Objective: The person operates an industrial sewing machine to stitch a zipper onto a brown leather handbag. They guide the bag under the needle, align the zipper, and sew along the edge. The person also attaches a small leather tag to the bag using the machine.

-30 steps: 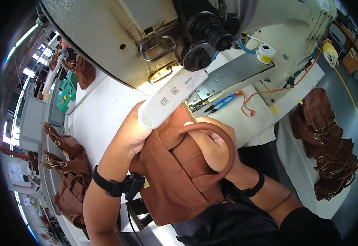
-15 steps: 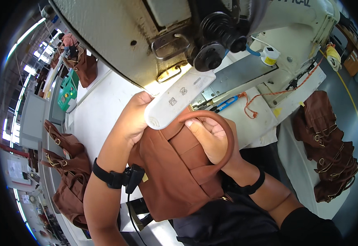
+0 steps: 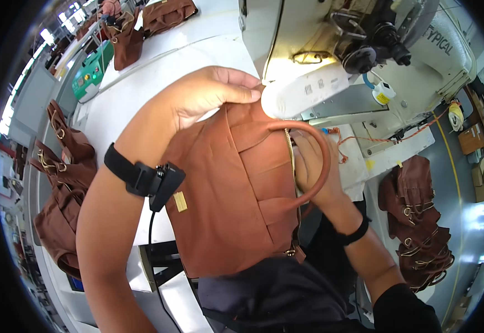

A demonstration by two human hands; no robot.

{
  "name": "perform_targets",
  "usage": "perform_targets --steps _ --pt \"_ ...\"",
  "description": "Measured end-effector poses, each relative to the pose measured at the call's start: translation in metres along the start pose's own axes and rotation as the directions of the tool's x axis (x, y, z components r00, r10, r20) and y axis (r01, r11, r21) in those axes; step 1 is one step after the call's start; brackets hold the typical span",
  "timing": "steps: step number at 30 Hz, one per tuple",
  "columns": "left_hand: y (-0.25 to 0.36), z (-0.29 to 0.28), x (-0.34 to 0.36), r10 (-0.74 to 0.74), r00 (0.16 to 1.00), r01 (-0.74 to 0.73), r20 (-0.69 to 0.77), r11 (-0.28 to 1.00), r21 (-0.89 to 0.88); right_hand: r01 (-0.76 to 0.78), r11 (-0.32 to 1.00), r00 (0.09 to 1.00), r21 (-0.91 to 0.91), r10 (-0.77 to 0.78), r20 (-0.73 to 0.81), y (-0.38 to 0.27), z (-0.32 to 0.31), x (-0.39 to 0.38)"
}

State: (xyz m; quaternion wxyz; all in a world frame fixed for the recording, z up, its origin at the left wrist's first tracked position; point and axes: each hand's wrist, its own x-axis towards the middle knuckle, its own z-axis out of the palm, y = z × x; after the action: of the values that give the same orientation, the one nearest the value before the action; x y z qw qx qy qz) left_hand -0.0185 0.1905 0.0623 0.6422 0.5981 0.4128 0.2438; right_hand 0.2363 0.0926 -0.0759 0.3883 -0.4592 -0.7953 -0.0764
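A brown handbag [image 3: 214,194] with a zippered top edge and a looped handle [image 3: 326,161] lies over my lap, against the sewing machine [image 3: 447,61]. The thumb and fingers of my left hand [image 3: 220,91] pinch its far corner, right beside the white rounded guard [image 3: 303,94] of the machine. My right hand [image 3: 314,164] grips the bag at its zippered edge, seen through the handle loop; some of its fingertips are hidden by the bag. The needle area is covered by the guard. A small gold plate [image 3: 180,201] sits near the bag's left edge.
Brown bags [image 3: 61,222] stand at the left, and more [image 3: 414,222] are piled at the right. On the white table [image 3: 197,55] at the back left stands a green device [image 3: 92,72]. An orange cord [image 3: 375,139] runs beside the machine. A person [image 3: 110,8] is far off.
The view has shifted, and the machine now appears farther right. More of the bag's side shows. My right hand has moved from the handle's base to the zippered edge; the left hand pinches the far corner.
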Motion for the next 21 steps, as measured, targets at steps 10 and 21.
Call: perform_targets --steps 10,21 --pt "-0.008 0.002 0.008 0.277 0.960 -0.268 0.053 0.955 -0.129 -0.025 0.988 0.986 -0.153 0.049 0.157 0.043 -0.019 -0.017" --pt "0.004 0.010 -0.054 0.271 0.932 -0.058 -0.239 0.764 0.642 -0.396 0.890 0.918 -0.225 0.393 -0.062 0.065 -0.050 -0.055"
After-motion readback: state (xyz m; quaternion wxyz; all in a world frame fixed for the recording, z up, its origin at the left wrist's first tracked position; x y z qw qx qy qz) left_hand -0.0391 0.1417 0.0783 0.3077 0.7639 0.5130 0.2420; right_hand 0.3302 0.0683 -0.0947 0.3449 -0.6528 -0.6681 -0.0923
